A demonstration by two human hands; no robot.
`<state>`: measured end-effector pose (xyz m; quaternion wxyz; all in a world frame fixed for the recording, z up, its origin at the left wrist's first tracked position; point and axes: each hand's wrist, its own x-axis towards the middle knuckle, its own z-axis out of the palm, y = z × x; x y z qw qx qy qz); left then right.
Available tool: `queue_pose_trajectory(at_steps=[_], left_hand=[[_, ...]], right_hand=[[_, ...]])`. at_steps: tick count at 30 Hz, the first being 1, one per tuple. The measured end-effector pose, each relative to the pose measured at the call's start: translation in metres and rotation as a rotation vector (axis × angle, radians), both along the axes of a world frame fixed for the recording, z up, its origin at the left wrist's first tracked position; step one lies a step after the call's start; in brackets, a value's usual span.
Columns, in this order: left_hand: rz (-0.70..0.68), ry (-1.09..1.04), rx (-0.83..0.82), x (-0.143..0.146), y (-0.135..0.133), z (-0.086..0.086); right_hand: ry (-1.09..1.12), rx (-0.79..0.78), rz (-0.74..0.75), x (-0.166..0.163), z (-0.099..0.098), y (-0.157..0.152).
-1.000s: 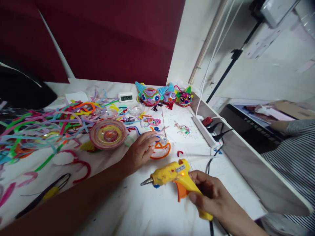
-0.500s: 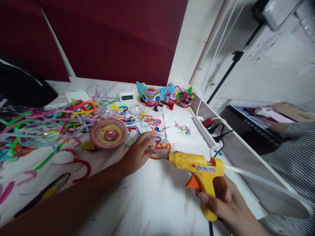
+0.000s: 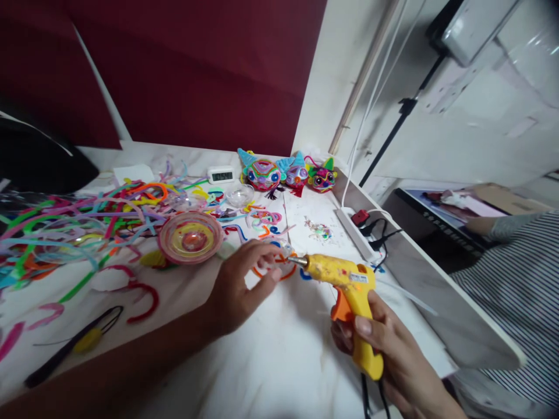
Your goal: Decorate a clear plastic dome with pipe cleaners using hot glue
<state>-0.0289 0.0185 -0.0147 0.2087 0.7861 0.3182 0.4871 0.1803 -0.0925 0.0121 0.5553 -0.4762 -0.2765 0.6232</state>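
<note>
A yellow hot glue gun point(image 3: 338, 272) with an orange trigger is in my right hand point(image 3: 388, 346), whose fingers wrap round its handle. Its metal nozzle points left. Close by the nozzle tip is my left hand point(image 3: 240, 285), thumb and fingers apart in a curve, with nothing visible held. Whether a fingertip touches the nozzle I cannot tell. Behind the left fingers and the nozzle lies an orange pipe-cleaner shape point(image 3: 288, 272), partly hidden. A short blue pipe cleaner point(image 3: 305, 274) rests under the gun's front.
A heap of coloured pipe cleaners point(image 3: 87, 218) covers the left side, beside a round striped dish point(image 3: 190, 237). Fuzzy animal-face ornaments point(image 3: 264, 174) and a small digital clock point(image 3: 221, 174) stand at the back. A power strip point(image 3: 356, 233) lies along the right-hand panel point(image 3: 437, 279). Beyond it is a person in a striped top point(image 3: 515, 285).
The glue gun has risen slightly, with its handle nearer upright. My left hand has turned, and its thumb has spread away from the fingers. The view has shifted a little.
</note>
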Motion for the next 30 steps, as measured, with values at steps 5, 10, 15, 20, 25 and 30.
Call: queue_pose_trajectory(at_steps=[5, 10, 15, 20, 25, 30], left_hand=[[-0.16, -0.046, -0.461, 0.014, -0.027, 0.018], [-0.132, -0.071, -0.582, 0.016, -0.029, 0.015], [-0.217, 0.07, -0.563, 0.016, -0.027, 0.008], [-0.296, 0.246, -0.323, 0.028, -0.029, 0.0], [-0.355, 0.458, -0.023, 0.029, -0.024, -0.004], [-0.021, 0.37, 0.008, 0.005, 0.007, -0.005]], right_hand=[[0.032, 0.005, 0.037, -0.006, -0.002, -0.005], [0.049, 0.012, 0.069, -0.013, -0.004, -0.009], [-0.021, 0.101, -0.079, -0.003, 0.002, -0.01], [-0.158, 0.164, -0.267, 0.023, 0.004, -0.01], [-0.271, 0.18, -0.262, 0.041, -0.001, 0.002], [-0.431, 0.138, -0.148, 0.049, -0.005, 0.023]])
